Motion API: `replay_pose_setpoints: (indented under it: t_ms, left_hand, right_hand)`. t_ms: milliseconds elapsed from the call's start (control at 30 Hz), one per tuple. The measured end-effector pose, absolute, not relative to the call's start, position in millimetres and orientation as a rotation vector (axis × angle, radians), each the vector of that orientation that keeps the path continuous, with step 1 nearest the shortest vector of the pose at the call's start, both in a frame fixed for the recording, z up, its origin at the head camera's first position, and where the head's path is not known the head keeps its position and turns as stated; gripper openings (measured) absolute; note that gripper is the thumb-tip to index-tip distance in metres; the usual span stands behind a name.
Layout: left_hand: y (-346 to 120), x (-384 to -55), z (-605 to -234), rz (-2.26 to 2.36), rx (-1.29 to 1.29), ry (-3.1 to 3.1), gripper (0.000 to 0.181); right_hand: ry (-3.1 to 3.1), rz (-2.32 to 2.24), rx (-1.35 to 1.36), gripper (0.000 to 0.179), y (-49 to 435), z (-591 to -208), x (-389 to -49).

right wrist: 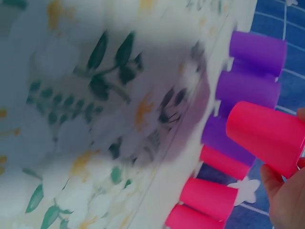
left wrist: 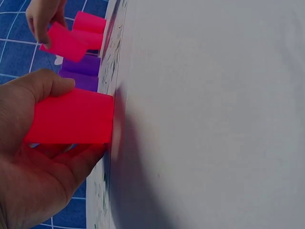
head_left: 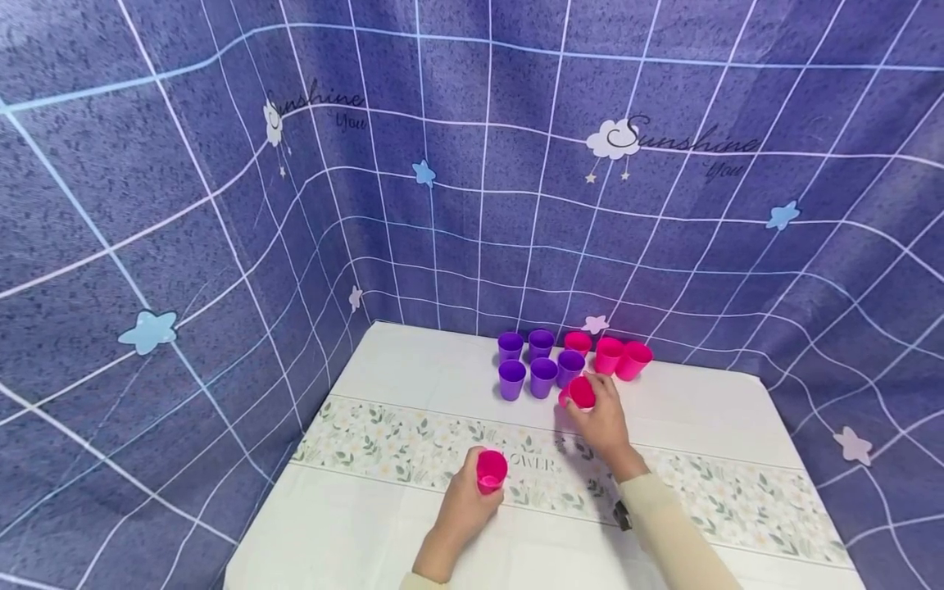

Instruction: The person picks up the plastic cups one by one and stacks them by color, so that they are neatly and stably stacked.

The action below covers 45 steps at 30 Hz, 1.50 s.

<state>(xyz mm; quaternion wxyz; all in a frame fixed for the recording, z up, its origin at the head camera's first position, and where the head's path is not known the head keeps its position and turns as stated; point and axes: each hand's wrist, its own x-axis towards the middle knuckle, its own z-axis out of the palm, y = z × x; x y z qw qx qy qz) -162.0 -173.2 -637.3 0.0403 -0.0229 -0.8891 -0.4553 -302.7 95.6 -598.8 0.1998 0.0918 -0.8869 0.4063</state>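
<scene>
My left hand (head_left: 463, 501) grips a pink cup (head_left: 492, 471) over the floral strip, its mouth facing up. In the left wrist view, the thumb lies along one side of this cup (left wrist: 74, 117) and the fingers curl round the other. My right hand (head_left: 605, 418) holds another pink cup (head_left: 581, 393) by its side, just in front of the purple cups (head_left: 543, 377). That cup (right wrist: 264, 136) hangs tilted and overlaps a purple cup (right wrist: 224, 136) in the right wrist view. Several purple cups stand upright in two rows at the back, beside three pink cups (head_left: 609, 355).
The white table (head_left: 354, 524) carries a floral printed strip (head_left: 391, 438) with lettering across its middle. Blue grid-patterned curtain (head_left: 457, 205) hangs behind and at both sides, close to the back row of cups. A small dark object (head_left: 623, 515) sits at the right sleeve.
</scene>
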Motion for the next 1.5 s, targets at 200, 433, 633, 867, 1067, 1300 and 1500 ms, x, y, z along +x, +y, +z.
replay_pose_setpoints:
  t_ms: [200, 433, 633, 867, 1067, 1300, 1500]
  left_hand:
    - [-173.6, -161.7, -637.2, -1.386, -0.065, -2.725, 0.069]
    - [-173.6, -161.9, -635.3, -1.387, -0.052, -2.734, 0.069]
    - [-174.3, -162.6, -633.1, -1.360, -0.048, -2.736, 0.068]
    - [-174.6, -161.7, -632.7, -1.394, -0.056, -2.723, 0.064]
    - [-174.2, -162.6, -633.1, -1.410, -0.068, -2.702, 0.060]
    - [-173.7, -162.4, -633.6, -1.395, -0.074, -2.688, 0.058]
    - [-174.1, -162.1, -634.5, -1.385, -0.088, -2.696, 0.058]
  right_hand:
    - [-2.489, 1.153, 0.304, 0.065, 79.5, -591.8, -289.2]
    - [-2.505, 1.204, 0.395, 0.057, 59.8, -579.6, -270.9]
    - [-2.483, 1.211, 0.516, 0.054, 42.5, -570.8, -258.0]
    - [-2.482, 1.260, 0.613, 0.048, 30.6, -565.6, -246.0]
    - [-2.441, 1.365, 0.672, 0.046, 22.0, -560.6, -235.4]
    - [-2.391, 1.372, 0.819, 0.045, 12.9, -560.9, -225.8]
    - [-2.361, 1.325, 0.963, 0.048, 7.0, -572.0, -222.7]
